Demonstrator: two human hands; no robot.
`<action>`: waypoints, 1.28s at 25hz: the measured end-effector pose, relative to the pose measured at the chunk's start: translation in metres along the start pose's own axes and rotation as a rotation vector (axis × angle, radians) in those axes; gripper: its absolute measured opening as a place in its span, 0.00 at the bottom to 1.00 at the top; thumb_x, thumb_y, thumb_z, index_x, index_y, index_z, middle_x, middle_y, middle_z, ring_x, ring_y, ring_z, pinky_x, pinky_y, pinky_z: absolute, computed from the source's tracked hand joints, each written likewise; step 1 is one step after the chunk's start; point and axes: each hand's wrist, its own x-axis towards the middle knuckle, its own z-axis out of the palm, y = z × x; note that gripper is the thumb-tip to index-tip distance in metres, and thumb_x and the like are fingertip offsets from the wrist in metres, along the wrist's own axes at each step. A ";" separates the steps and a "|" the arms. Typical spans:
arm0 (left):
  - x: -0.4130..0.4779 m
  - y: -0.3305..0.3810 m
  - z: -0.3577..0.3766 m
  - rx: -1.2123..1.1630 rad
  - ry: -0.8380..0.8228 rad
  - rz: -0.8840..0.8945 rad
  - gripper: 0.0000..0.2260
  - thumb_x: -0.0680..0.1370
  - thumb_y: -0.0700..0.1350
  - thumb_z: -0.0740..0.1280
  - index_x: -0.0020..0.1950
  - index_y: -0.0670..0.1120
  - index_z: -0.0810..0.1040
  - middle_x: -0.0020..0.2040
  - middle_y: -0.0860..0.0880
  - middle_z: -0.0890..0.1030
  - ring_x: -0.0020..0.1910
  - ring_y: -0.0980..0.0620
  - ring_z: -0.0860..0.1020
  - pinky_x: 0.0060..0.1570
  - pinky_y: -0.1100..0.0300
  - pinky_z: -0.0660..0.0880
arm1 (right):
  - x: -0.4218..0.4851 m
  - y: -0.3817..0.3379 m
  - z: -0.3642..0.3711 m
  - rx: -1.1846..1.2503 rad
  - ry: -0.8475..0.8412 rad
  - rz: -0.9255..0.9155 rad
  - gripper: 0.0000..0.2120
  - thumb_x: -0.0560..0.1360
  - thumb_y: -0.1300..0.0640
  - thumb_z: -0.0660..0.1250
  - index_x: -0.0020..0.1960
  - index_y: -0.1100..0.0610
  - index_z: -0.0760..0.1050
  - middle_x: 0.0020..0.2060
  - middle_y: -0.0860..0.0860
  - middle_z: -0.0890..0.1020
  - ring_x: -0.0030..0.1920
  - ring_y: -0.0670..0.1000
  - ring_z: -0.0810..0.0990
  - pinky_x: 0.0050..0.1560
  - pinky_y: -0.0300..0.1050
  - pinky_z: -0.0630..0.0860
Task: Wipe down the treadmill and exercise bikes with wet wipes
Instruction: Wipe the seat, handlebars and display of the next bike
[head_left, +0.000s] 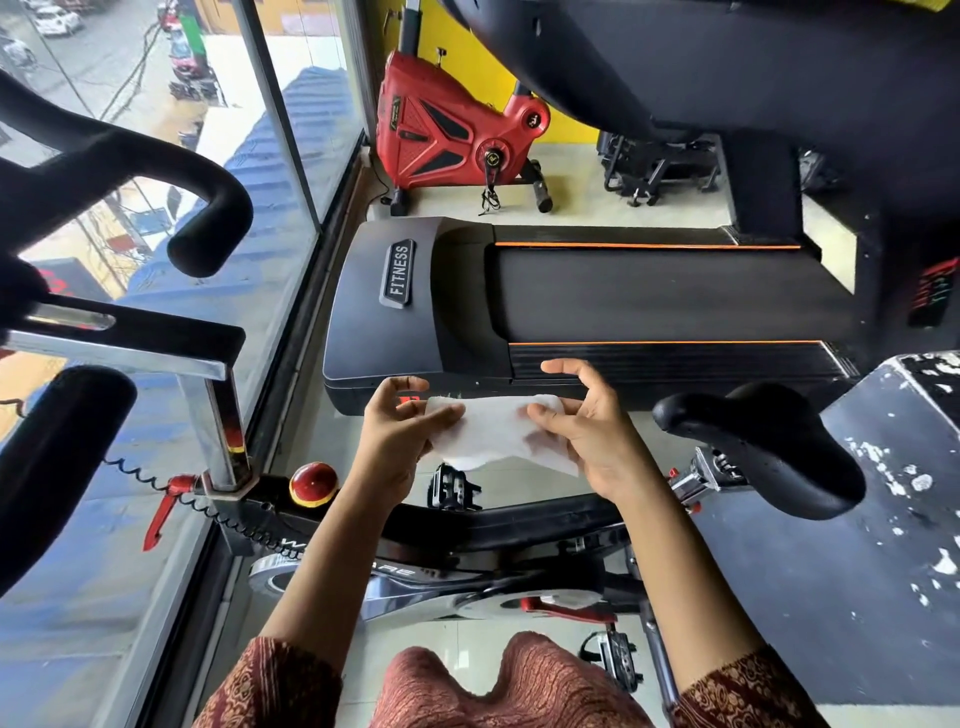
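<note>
- Head view: I hold a white wipe (498, 431) stretched between both hands, in the air just below the middle of the scene
- My left hand (395, 441) pinches the wipe's 9 o'clock edge, with the thumb on top and the fingers curled in behind
- My right hand (587, 436) pinches the 3 o'clock edge, thumb laid over the sheet and fingers curled behind it; the forefinger is lifted above the top edge
- The wipe's lower edge hangs loose and crumpled towards 5 o'clock
- At 12 o'clock from the wipe lies the treadmill (649, 296), black with orange stripes, running across the scene; its hood (384, 301), marked FITNESS, is at the 9 o'clock end
- At 6 o'clock under my hands is the black bike (519, 525), with a pedal (451, 488) right below the wipe and a red knob (313, 483) at 8 o'clock from it
- The saddle (769, 447) sits at 3 o'clock from my right hand, near but apart
- The handlebars (104, 171) reach in at 9 to 10 o'clock, beside the window (280, 130)
- A red bike (441, 130) stands at 12 o'clock beyond the treadmill, before a yellow wall (467, 52)
- My patterned sleeves (270, 686) show at 6 o'clock
</note>
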 end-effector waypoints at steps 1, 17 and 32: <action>0.000 0.001 0.000 -0.012 0.006 0.004 0.15 0.71 0.29 0.70 0.46 0.46 0.71 0.36 0.45 0.78 0.28 0.57 0.78 0.35 0.61 0.72 | 0.000 0.000 -0.001 -0.016 0.017 0.000 0.17 0.73 0.72 0.67 0.56 0.55 0.73 0.36 0.55 0.84 0.33 0.49 0.81 0.31 0.41 0.79; 0.006 0.001 0.001 0.711 -0.252 0.381 0.19 0.64 0.38 0.80 0.48 0.54 0.79 0.50 0.59 0.80 0.39 0.61 0.77 0.43 0.69 0.73 | 0.007 0.003 -0.016 -0.557 0.021 -0.098 0.15 0.68 0.67 0.75 0.45 0.48 0.79 0.35 0.46 0.83 0.39 0.46 0.78 0.49 0.49 0.78; 0.005 0.003 0.007 0.223 -0.218 0.083 0.13 0.74 0.51 0.68 0.42 0.41 0.76 0.33 0.49 0.77 0.29 0.55 0.74 0.27 0.63 0.66 | 0.013 -0.002 -0.022 -0.209 -0.082 -0.053 0.25 0.70 0.51 0.74 0.51 0.71 0.72 0.40 0.56 0.73 0.42 0.50 0.75 0.47 0.46 0.69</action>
